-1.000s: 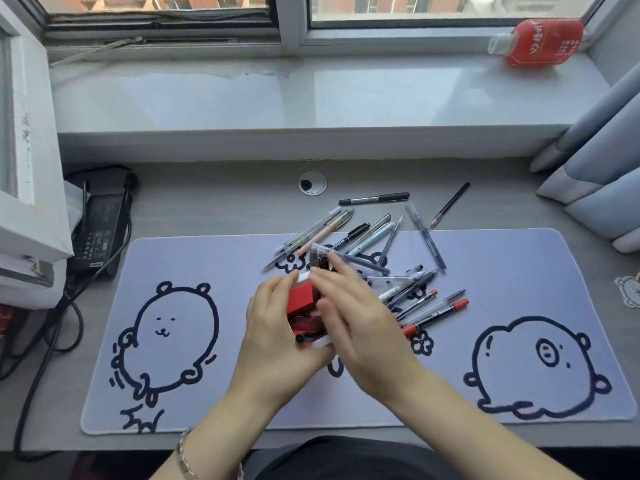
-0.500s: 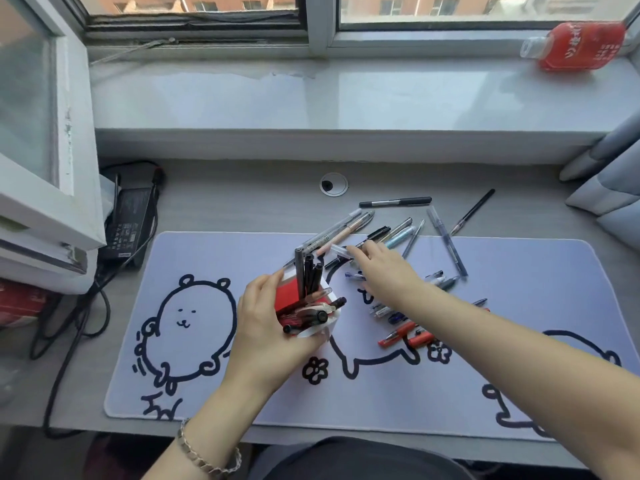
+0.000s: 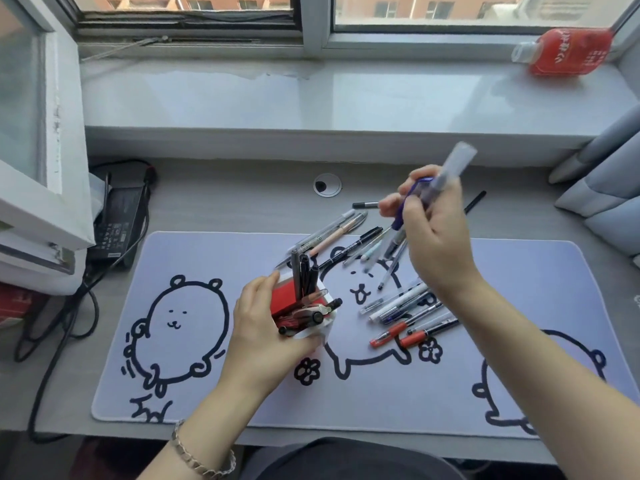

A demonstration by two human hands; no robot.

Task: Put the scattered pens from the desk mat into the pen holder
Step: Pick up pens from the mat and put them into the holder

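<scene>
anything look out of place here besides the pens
Yes: a red drink bottle lies on its side on the windowsill at the far right instead of standing. Also, two black pens lie on the bare desk beyond the desk mat.

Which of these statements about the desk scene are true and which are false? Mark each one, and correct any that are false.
1. The left hand grips the pen holder. True.
2. The right hand is empty. False: it holds a bunch of pens lifted above the desk mat.
3. The pen holder already has pens in it. True.
4. The red bottle stands upright on the desk mat. False: it lies on its side on the window sill.
5. No pens remain on the desk mat. False: many loose pens still lie there.
</scene>
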